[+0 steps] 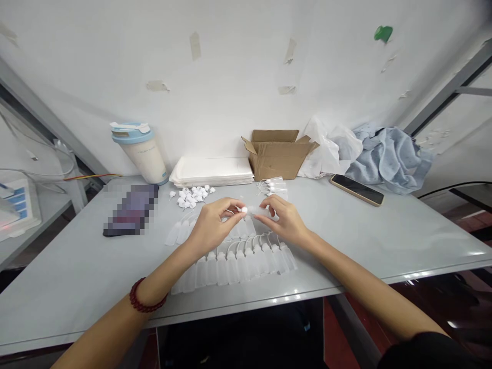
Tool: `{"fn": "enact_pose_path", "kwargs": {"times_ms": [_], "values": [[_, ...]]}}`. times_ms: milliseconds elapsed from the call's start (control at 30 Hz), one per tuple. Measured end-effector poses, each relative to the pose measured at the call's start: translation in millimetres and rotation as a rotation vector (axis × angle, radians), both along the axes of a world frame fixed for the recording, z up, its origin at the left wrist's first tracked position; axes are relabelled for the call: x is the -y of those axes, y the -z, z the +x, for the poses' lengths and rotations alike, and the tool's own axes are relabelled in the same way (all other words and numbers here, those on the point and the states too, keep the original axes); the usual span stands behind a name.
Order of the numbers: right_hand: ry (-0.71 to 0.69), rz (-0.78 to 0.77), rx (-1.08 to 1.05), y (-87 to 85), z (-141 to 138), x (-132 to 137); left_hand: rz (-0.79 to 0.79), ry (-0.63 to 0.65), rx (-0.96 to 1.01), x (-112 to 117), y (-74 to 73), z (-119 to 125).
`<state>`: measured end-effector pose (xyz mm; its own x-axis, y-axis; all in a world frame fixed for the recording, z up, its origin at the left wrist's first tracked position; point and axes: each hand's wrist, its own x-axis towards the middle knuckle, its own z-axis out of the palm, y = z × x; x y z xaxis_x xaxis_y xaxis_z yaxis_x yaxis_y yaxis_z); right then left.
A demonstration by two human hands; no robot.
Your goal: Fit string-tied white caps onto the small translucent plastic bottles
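Note:
Both hands meet above the middle of the grey table (346, 241). My right hand (286, 220) is closed around a small translucent plastic bottle (258, 210) held sideways. My left hand (213, 223) pinches a small white cap (243, 209) at the bottle's mouth. Below the hands lies a row of several similar bottles (238, 264) with tethered caps. A heap of loose white caps (193, 196) lies behind the left hand, and a few more bottles (273, 185) lie behind the right hand.
A blurred dark object (131, 210) lies at left, with a lidded cup (141, 151) behind it. Stacked white trays (212, 171), an open cardboard box (277, 152), a plastic bag (326, 148), blue cloth (390, 156) and a phone (356, 189) line the back.

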<state>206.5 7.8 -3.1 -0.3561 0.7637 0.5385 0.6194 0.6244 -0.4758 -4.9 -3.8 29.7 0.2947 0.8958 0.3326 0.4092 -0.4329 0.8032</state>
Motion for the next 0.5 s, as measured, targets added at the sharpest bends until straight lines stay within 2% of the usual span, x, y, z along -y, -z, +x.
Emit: {"fn": "enact_pose_path", "kwargs": {"times_ms": [167, 367, 500], "values": [[-0.035, 0.037, -0.01, -1.6, -2.8, 3.8, 0.086, 0.001, -0.058, 0.0, 3.0, 0.7], [-0.085, 0.102, -0.009, -2.0, -3.9, 6.1, -0.053, -0.004, -0.009, 0.9, 0.5, 2.3], [-0.098, 0.136, 0.008, -2.1, -4.2, 8.0, -0.085, 0.013, 0.024, 1.2, -1.1, 2.3]]}}
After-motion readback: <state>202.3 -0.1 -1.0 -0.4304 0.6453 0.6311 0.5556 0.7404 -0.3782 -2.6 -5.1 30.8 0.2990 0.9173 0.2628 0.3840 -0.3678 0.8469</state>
